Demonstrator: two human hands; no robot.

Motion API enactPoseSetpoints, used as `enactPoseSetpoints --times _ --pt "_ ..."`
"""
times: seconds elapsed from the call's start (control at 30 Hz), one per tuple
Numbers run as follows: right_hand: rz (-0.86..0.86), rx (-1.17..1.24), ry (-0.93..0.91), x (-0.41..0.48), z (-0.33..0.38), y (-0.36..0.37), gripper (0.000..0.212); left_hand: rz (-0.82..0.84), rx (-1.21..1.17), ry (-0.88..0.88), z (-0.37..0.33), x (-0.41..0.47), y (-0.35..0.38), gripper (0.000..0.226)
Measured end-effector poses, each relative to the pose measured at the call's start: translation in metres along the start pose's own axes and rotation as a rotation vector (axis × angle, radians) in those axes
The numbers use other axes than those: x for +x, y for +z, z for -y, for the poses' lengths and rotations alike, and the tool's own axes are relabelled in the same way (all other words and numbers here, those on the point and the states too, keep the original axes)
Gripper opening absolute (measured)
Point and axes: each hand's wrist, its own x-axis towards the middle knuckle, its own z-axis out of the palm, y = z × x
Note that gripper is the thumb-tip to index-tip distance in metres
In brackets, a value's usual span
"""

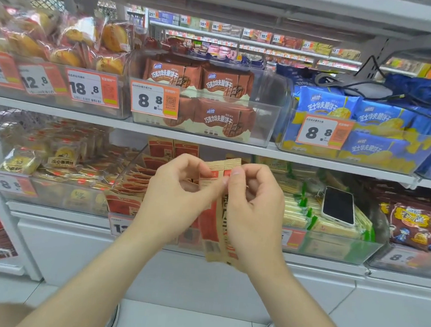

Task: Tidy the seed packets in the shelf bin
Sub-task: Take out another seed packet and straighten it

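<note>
Head view, left hand [178, 186] and right hand [255, 203] both pinching seed packets [213, 231], long axis vertical, tops up

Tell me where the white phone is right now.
In the head view, the phone lies screen-up on the green-edged packets in a clear bin, just right of the right hand.

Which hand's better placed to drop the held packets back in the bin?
Left, probably: the left hand pinches the packets and sits nearest the bin; the right hand would have to cross over.
</note>
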Motion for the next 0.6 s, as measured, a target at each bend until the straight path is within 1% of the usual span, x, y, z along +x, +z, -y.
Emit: enactPoseSetpoints --times 0.07,0.1,0.13,0.2,0.27,0.37,0.47,0.53,0.6 --pt "-0.011 0.033 -0.017 -0.002 0.004 -0.001 0.015 0.027 0.022 -0.014 -0.001 -0.002 0.000 0.036" --pt "-0.012 0.045 -0.025 -0.003 0.006 -0.001 0.014 0.017 0.014 -0.018 -0.002 -0.002 -0.001 0.036" --pt "-0.010 0.056 -0.029 -0.004 0.006 -0.001 0.012 0.001 -0.001 -0.018 -0.002 -0.002 -0.001 0.032" --pt "-0.006 0.068 -0.016 -0.005 0.007 -0.001 0.006 -0.015 -0.020 -0.017 -0.003 -0.001 -0.004 0.018" --pt "-0.014 0.079 0.029 -0.006 0.007 0.000 0.009 0.016 -0.071 -0.066 -0.003 0.001 -0.008 0.006" --pt "-0.039 0.124 0.090 -0.007 0.011 0.000 0.011 0.068 -0.152 -0.132 -0.006 0.002 -0.012 0.003" --pt "-0.041 0.227 0.196 -0.005 0.014 -0.002 0.013 0.065 -0.138 -0.135 -0.010 0.002 -0.014 0.005" --pt "-0.019 0.318 0.306 -0.003 0.015 0.000 0.013 0.049 -0.121 -0.127 -0.012 0.000 -0.014 0.007" --pt "0.027 0.433 0.431 0.000 0.016 0.000 0.011 -0.001 -0.139 -0.125 -0.012 0.001 -0.013 0.007"
